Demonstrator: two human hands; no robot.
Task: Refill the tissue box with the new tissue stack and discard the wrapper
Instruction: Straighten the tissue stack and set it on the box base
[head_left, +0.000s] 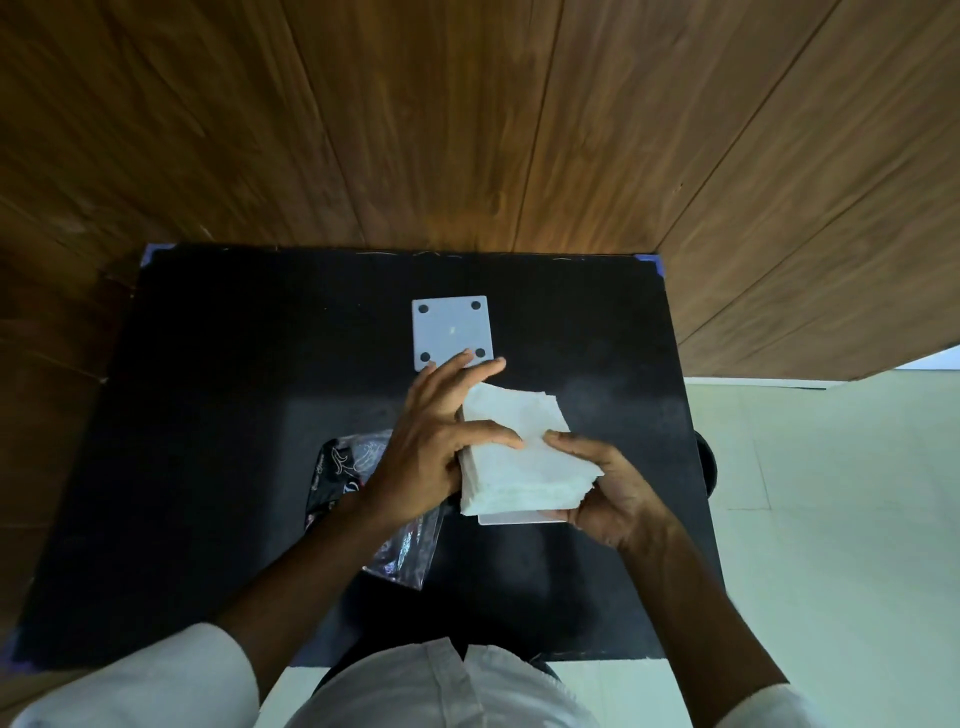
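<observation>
Filling most of the view behind everything, a wall of brown wood panelling (467, 119) backs the scene, with pale floor tiles (831, 493) showing to the right. Against that wall stands a black table (208, 415), matte and bare over most of its top, its dark surface making the white items easy to pick out.

Near the table's middle the tissue stack (519, 457) sits on what looks like the white tissue box (514, 517), of which only a thin edge shows beneath the stack's near side. Both hands close on the stack from opposite sides: the left hand (431, 441) has its thumb laid across the top and its fingers spread along the far left edge, while the right hand (608, 488) cups the near right corner. That two-sided hold probably keeps the loose sheets squared while they are seated.

Just left of the stack, partly under the left wrist, lies the crinkled wrapper (363, 488), emptied and not yet discarded. Farther back rests a white panel (452, 332) with four dark dots at its corners, seemingly the box's removed base, set apart to leave the opening free.
</observation>
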